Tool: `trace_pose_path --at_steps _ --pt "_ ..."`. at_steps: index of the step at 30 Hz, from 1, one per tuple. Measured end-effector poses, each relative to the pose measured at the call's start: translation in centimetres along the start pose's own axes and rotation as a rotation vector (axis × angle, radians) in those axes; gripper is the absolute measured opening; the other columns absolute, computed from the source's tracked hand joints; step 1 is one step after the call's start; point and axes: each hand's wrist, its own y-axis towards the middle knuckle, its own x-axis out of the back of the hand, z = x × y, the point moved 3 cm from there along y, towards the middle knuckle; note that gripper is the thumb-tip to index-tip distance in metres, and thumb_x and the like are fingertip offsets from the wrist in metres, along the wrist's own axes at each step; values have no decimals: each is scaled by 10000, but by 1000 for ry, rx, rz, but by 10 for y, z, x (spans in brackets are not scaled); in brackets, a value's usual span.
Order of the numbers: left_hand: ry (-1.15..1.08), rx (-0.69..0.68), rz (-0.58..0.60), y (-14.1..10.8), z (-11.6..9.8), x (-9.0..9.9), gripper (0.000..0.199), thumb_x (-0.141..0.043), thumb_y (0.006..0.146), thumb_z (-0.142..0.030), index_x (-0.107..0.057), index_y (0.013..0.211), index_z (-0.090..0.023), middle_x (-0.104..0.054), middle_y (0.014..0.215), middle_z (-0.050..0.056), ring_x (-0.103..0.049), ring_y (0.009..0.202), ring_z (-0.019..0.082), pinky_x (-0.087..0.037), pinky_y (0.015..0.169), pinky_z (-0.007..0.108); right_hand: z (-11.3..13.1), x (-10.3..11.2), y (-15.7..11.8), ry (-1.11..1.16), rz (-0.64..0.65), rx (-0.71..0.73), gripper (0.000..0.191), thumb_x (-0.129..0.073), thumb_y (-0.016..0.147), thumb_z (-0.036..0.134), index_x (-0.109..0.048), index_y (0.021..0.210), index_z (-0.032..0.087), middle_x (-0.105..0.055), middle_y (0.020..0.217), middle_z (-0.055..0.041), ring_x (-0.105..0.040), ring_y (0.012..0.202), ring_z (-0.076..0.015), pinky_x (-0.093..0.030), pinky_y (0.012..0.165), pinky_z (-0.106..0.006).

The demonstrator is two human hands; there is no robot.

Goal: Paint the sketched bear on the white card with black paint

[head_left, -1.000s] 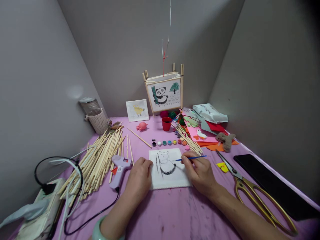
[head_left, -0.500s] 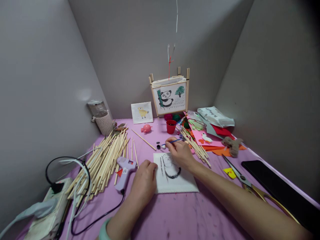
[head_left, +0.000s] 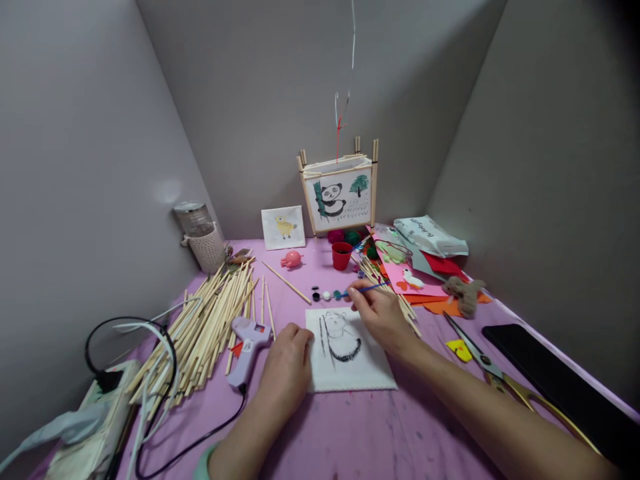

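A thin blue paintbrush (head_left: 373,288) is pinched in my right hand (head_left: 381,315), its tip at the teal paint pot in a row of small paint pots (head_left: 327,295). Below lies a white sheet (head_left: 353,377) with a panda partly painted in black over faint lines. My left hand (head_left: 286,360) has its fingers curled at the sheet's left edge, holding it against the table. A red cup (head_left: 341,256) stands behind the pots.
Left are a lilac glue gun (head_left: 249,351), a pile of wooden sticks (head_left: 210,327) and a power strip (head_left: 95,427). Scissors (head_left: 487,363) and a black phone-like slab (head_left: 550,380) lie right. A stick-framed panda lantern (head_left: 345,193) hangs behind, beside a chick picture (head_left: 283,227).
My right hand has moved slightly right with the paintbrush, from the white pot to the teal one. The left hand stays at the sheet's edge.
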Motion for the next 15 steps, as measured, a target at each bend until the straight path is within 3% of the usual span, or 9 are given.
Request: trace_pose_path --at_steps 6,15 --pt "3 -6 0 0 0 0 250 -425 876 -93 -649 948 -178 -583 925 62 -567 915 182 -440 830 295 -2 31 -49 62 -60 -20 212 -478 932 309 -611 812 197 -686 763 -30 -649 650 -162 -488 620 -268" --pt "21 -5 -8 1 0 -1 269 -406 887 -107 -653 968 -174 -586 925 69 -585 896 185 -455 821 307 -11 22 -61 12 -46 5 198 -456 944 293 -593 830 207 -659 717 -16 -625 621 -163 -469 614 -279"
